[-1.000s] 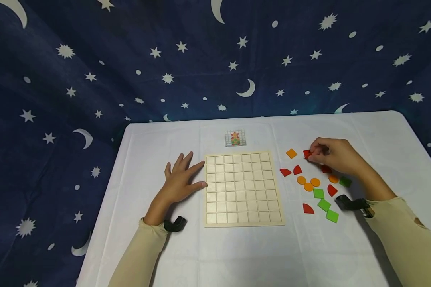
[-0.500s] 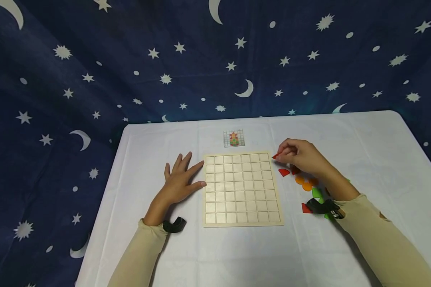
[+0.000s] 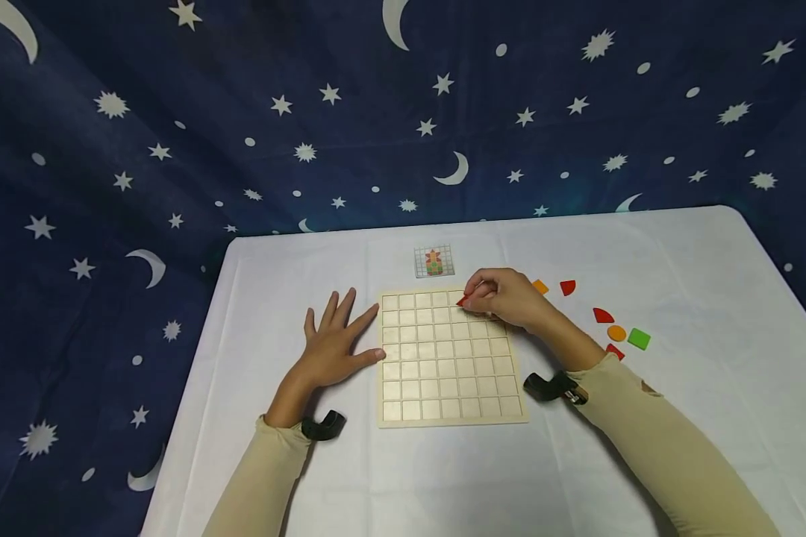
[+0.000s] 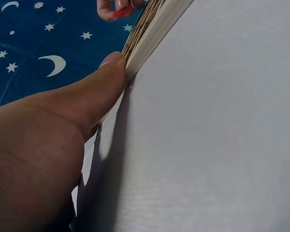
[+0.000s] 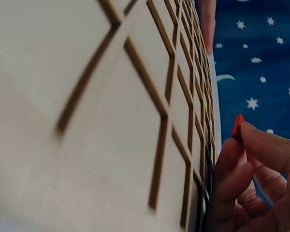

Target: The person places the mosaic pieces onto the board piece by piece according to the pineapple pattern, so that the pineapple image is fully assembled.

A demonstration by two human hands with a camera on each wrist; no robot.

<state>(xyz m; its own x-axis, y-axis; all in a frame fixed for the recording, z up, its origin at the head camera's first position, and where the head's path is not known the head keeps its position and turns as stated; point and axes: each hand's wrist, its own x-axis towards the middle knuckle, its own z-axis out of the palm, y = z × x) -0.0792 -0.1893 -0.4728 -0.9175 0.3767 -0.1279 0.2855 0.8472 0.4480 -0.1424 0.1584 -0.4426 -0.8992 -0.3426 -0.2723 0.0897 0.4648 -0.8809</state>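
Observation:
A pale wooden grid board (image 3: 436,369) with square cells lies mid-table. Over its far edge, toward the right, my right hand (image 3: 507,298) pinches a small red piece (image 3: 462,301) between thumb and fingers; in the right wrist view the red piece (image 5: 238,125) sticks out past the thumb tip. My left hand (image 3: 332,347) rests with fingers spread on the cloth, its thumb and index fingertip at the board's left edge. The left wrist view has that thumb (image 4: 104,79) against the board's side (image 4: 154,36).
Behind the board lies a small card (image 3: 433,262) with a gridded coloured picture. Right of it are an orange square (image 3: 540,287), red quarter-circles (image 3: 568,287), an orange disc (image 3: 616,333) and a green square (image 3: 639,338). My right forearm hides other pieces. A starry cloth (image 3: 349,112) hangs behind.
My right hand has picked up a red piece from among the loose pieces and carried it left to over the board. My left hand has stayed in place.

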